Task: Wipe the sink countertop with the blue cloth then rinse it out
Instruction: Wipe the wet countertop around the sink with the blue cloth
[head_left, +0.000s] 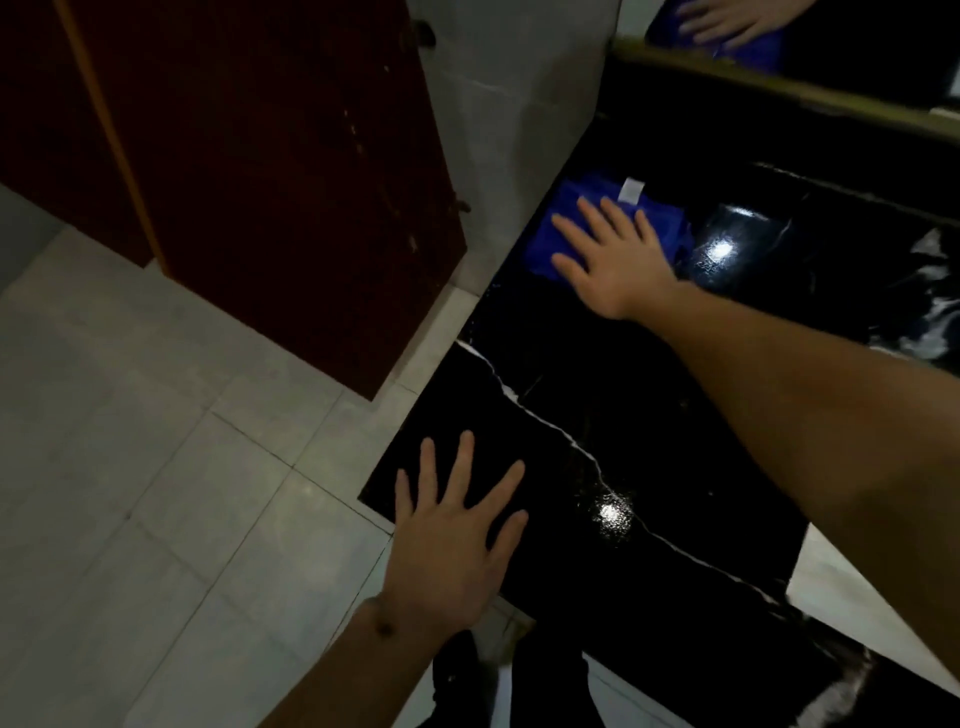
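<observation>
The blue cloth (608, 228) lies folded flat on the glossy black table (649, 415), at its far end close to the tiled wall (519, 104), with a small white tag (630, 189) showing at its far edge. The right hand (613, 254) presses down on it with straight, spread fingers (571, 228), gripping nothing. The left hand (452, 535) rests flat and open on the near corner of the table, well apart from the cloth. The cloth looks soft, light and limp; it should slide easily on the slick, wet-looking stone under a flat palm. For rinsing, it is probably best bunched from an edge, where the folds give purchase.
</observation>
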